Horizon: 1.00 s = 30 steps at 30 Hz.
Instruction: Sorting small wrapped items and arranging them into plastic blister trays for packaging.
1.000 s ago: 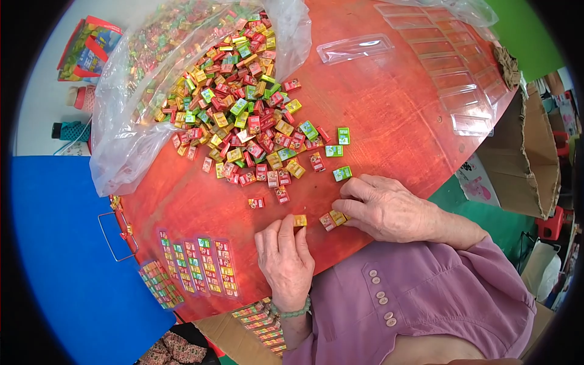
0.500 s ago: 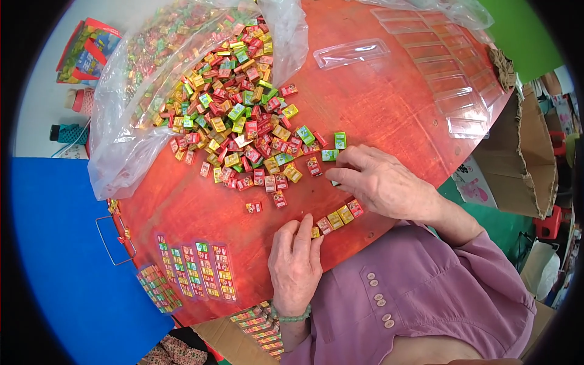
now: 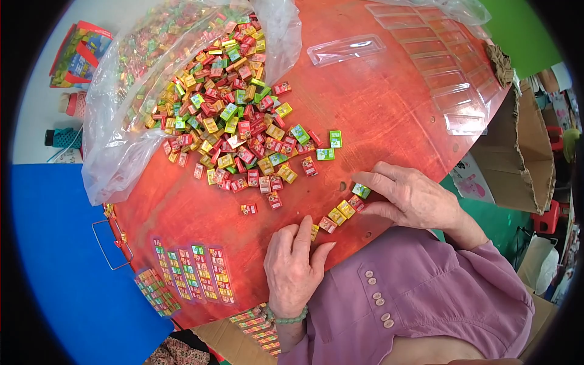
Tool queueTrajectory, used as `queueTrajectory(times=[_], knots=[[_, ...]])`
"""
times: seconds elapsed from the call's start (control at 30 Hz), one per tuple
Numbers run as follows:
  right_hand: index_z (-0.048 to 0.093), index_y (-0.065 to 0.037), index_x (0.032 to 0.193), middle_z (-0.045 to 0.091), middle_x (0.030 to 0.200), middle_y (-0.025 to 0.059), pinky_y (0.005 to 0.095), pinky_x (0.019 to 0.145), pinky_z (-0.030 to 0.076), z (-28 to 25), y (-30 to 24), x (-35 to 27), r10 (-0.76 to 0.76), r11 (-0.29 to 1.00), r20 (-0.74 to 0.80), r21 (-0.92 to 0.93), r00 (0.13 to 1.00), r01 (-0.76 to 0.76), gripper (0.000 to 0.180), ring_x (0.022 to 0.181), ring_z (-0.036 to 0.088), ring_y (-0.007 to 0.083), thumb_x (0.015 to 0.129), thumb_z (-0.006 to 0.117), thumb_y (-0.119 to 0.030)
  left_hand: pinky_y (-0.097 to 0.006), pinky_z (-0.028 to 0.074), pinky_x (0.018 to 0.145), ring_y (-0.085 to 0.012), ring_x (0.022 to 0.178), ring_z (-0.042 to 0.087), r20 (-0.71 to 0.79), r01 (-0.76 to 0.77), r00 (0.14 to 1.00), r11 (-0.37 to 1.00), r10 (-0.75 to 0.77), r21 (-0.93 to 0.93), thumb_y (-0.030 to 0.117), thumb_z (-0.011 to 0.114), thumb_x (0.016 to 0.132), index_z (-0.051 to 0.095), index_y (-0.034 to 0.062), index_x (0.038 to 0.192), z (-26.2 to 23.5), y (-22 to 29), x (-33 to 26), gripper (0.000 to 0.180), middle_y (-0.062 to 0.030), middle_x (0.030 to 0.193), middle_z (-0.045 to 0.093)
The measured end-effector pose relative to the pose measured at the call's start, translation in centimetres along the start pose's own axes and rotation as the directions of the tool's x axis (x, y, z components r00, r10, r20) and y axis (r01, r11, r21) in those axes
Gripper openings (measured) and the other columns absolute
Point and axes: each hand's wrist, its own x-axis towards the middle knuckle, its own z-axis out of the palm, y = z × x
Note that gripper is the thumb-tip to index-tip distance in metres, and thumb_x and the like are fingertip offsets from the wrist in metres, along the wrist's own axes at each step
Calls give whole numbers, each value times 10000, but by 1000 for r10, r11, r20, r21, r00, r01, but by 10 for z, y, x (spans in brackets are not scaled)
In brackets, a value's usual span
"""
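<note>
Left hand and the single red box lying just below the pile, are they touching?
Apart. The head view shows a strip of red tabletop between the left hand and the red box.

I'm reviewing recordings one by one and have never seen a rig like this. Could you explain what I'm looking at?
There is no machine: these are a person's two bare hands. The view comes from a wide fisheye camera on the person's head, looking down, so straight edges bend toward the rim.

On the red table lies a heap of small boxes, partly under a clear bag. Clear trays lie farther off, and strips of boxes at lower left.

Between the hands is a short row. The left hand is by the yellow box at one end. The right hand has finger and thumb around the green box at the other; how firmly, I can't tell.
</note>
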Motion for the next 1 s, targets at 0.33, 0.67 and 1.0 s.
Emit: queueTrajectory(times=[0.33, 0.67, 1.0], knots=[[622, -27, 1296, 584, 1153, 132, 428, 806, 582, 8, 13, 5, -195, 979, 22, -56, 981, 195, 516, 977, 667, 332, 842, 822, -170, -433, 567, 725, -351, 928, 661, 9, -9, 1000, 1000, 9, -11, 148, 866, 810, 667, -10, 1158, 7, -2, -3, 431, -170, 1092, 611], [639, -32, 1260, 571, 1095, 128, 420, 749, 585, 17, 7, 9, -230, 972, 25, -49, 973, 231, 465, 913, 672, 309, 853, 811, -178, -417, 595, 785, -330, 956, 682, 11, -58, 998, 998, 58, -6, 164, 842, 842, 681, 10, 1260, 17, 4, 5, 473, -161, 1120, 603], [648, -49, 1230, 559, 1072, 125, 426, 724, 576, 16, 4, 13, -208, 977, 41, -30, 977, 209, 400, 872, 674, 312, 880, 786, -187, -426, 559, 755, -324, 923, 652, -50, -32, 998, 999, 33, 19, 83, 822, 836, 699, 8, 1217, 24, 14, 10, 408, -147, 1079, 579]])
